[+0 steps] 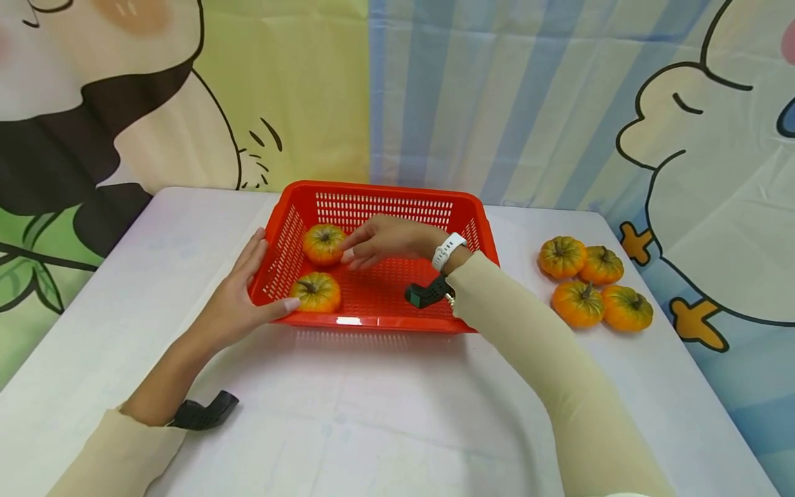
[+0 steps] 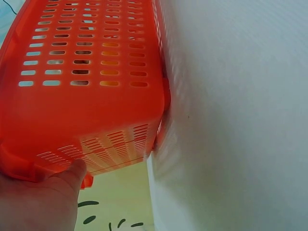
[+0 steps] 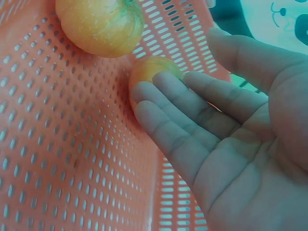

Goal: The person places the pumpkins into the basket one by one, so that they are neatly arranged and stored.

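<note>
A red plastic basket (image 1: 397, 322) with slotted walls stands on the table. In it, two small orange pumpkins sit along the left side: a rear pumpkin (image 1: 323, 243) and a front pumpkin (image 1: 319, 293). My left hand (image 1: 232, 307) rests against the basket's left end, fingers stretched along the outside and thumb over the front rim by the front pumpkin. My right hand (image 1: 386, 241) reaches into the basket, its fingertips right at the rear pumpkin. In the right wrist view, the right palm (image 3: 231, 149) shows with fingers extended and nothing held in it.
Several more pumpkins (image 1: 579, 304) lie grouped on the white table (image 1: 373, 414), right of the basket. A printed cartoon curtain (image 1: 484, 103) hangs behind the table. Each wrist carries a black camera mount, and the right one also wears a white watch (image 1: 448, 251).
</note>
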`<state>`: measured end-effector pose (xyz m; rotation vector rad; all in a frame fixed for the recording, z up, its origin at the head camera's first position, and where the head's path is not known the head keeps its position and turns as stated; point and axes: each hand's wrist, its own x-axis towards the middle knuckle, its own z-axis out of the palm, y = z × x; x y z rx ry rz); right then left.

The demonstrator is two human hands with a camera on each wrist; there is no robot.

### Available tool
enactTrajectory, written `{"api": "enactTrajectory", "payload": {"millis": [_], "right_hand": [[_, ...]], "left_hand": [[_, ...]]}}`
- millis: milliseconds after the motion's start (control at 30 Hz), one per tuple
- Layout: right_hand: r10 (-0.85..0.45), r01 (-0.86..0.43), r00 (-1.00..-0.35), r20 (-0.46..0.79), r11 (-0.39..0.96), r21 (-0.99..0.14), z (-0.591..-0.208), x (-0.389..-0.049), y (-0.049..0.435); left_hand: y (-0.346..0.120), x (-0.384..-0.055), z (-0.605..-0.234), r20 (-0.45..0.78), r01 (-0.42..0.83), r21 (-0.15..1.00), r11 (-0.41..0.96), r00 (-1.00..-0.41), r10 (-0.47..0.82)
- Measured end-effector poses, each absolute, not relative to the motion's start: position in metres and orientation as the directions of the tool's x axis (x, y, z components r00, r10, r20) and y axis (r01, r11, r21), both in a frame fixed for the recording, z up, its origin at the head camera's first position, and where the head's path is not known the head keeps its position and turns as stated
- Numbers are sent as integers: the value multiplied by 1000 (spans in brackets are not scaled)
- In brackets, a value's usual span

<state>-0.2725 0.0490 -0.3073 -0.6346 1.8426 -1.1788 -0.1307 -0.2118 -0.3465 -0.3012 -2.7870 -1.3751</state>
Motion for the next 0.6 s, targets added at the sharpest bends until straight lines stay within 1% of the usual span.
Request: {"api": "enactTrajectory", "payload": {"millis": [133, 267, 367, 600], "right_hand": [[-762, 42, -541, -356, 398, -916, -301, -268, 60], [-756, 37, -550, -354, 401, -915, -298, -266, 67], [-764, 27, -546, -344, 394, -919, -297, -265, 72], [-799, -11, -537, -271, 327, -945, -289, -259, 88]], "left_hand": [[-212, -131, -347, 111, 186, 785, 590, -981, 162], [-212, -131, -347, 108, 180, 785, 593, -982, 156], [-212, -131, -348, 109, 180, 785, 593, -982, 154], [-211, -131, -348, 114, 187, 797, 575, -980, 161]]}}
